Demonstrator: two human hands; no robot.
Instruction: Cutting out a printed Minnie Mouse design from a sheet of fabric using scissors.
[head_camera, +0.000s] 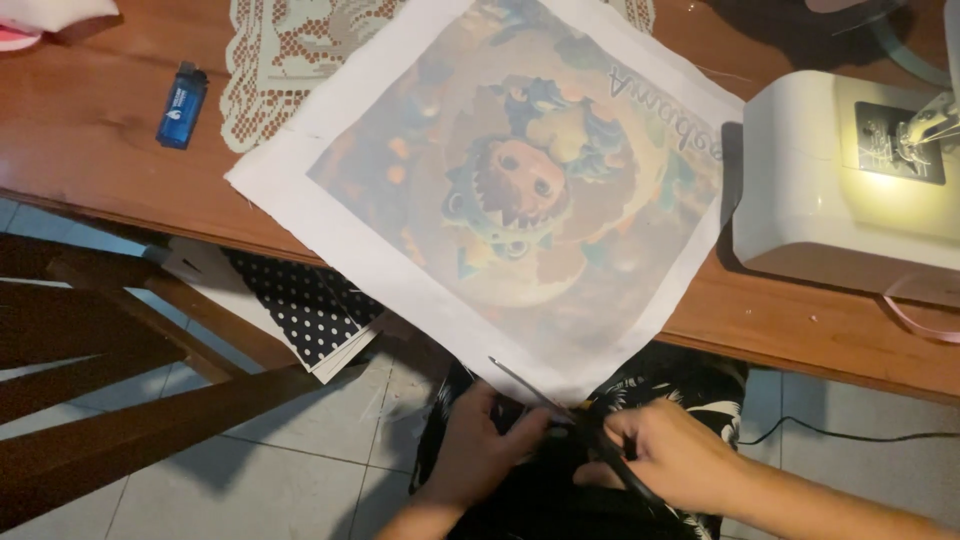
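While my right hand (672, 455) grips scissors (560, 415) and left hand (478, 440) pinches dark fabric (545, 480) | trimming under printed cloth panel (500, 180) | next: steady cut clear of bench (110, 170).

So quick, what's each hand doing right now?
Left hand: fingers curled, pinching dark fabric on the lap.
Right hand: closed around thin black-handled metal scissors.

Matt white printed cloth (520, 190); polished wood surface (110, 170); glossy white plastic sewing machine (830, 190) far right; shiny blue plastic lighter (182, 105); cream lace doily (280, 60).
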